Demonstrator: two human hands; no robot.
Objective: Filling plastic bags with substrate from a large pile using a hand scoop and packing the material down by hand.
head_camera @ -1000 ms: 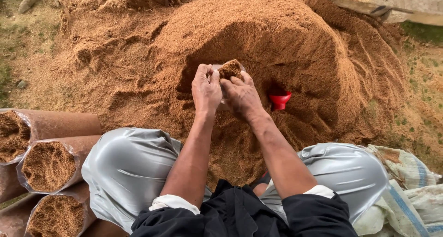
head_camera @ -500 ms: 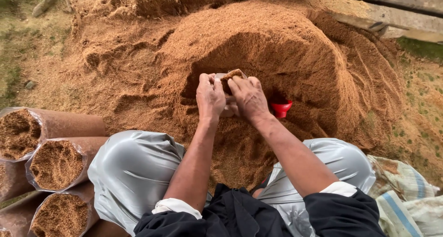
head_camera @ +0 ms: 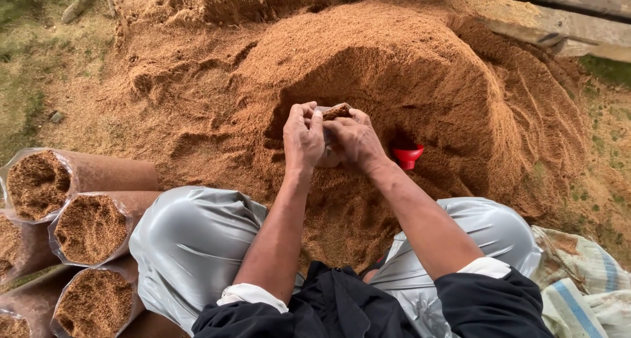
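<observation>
in the hollow of the sawdust heap (head_camera: 420, 55), my left hand (head_camera: 302, 137) and right hand (head_camera: 355, 141) both grasp a small sawdust-filled bag (head_camera: 334, 114), a red funnel (head_camera: 407, 156) just beside.

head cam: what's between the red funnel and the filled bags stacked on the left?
In the head view, both hands, left hand and right hand, clasping a small sawdust-filled bag, sit between the red funnel and the filled bags, over loose sawdust.

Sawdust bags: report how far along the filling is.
Done: several filled bags lie stacked at the person's left, open ends packed with sawdust. In hand: the left hand and right hand grip a small bag brimming with sawdust. Left: a large sawdust heap remains; a red funnel sits idle in it.
</observation>
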